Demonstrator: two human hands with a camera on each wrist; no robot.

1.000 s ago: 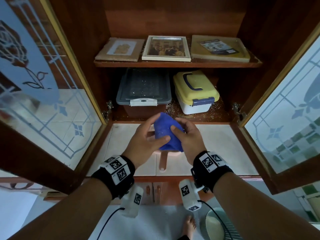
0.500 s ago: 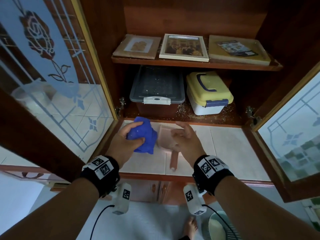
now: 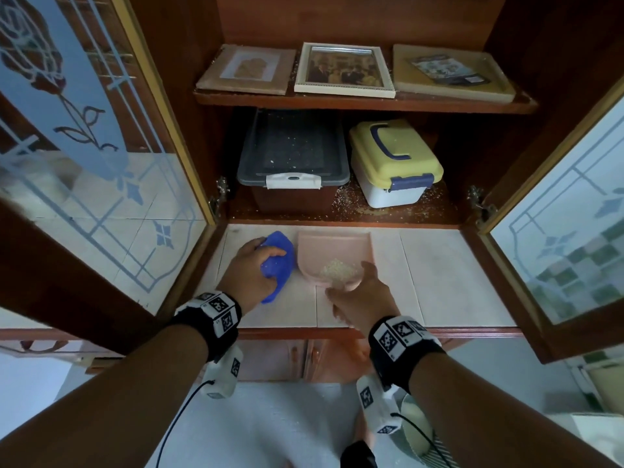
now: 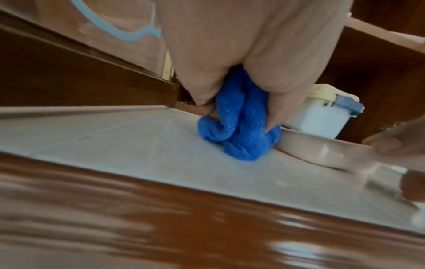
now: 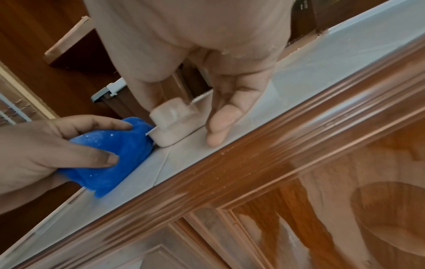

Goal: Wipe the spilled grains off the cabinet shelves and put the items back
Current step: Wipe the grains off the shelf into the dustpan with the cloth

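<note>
My left hand [image 3: 253, 270] grips a bunched blue cloth [image 3: 277, 261] and presses it on the tiled counter [image 3: 439, 275], just left of a pink dustpan [image 3: 332, 248]. A small pile of grains [image 3: 337, 270] lies in the pan. My right hand [image 3: 358, 295] lies over the pan's handle [image 5: 172, 125]; its fingers [image 5: 225, 118] reach straight down on either side of the handle. Spilled grains [image 3: 351, 204] dot the lower shelf around a grey-lidded box [image 3: 293, 153] and a yellow-lidded box [image 3: 393, 160]. In the left wrist view the cloth [image 4: 241, 131] touches the pan's side [image 4: 317, 149].
Three flat frames [image 3: 246, 69] [image 3: 344, 70] [image 3: 452, 74] lie on the upper shelf. Glass cabinet doors stand open at the left [image 3: 84, 163] and right [image 3: 567, 231]. Grains also speckle the grey lid. A wooden counter edge [image 5: 276, 145] runs below my hands.
The cloth went from both hands to my left hand alone and came down on the counter left of the dustpan. My right hand dropped back over the pan's handle.
</note>
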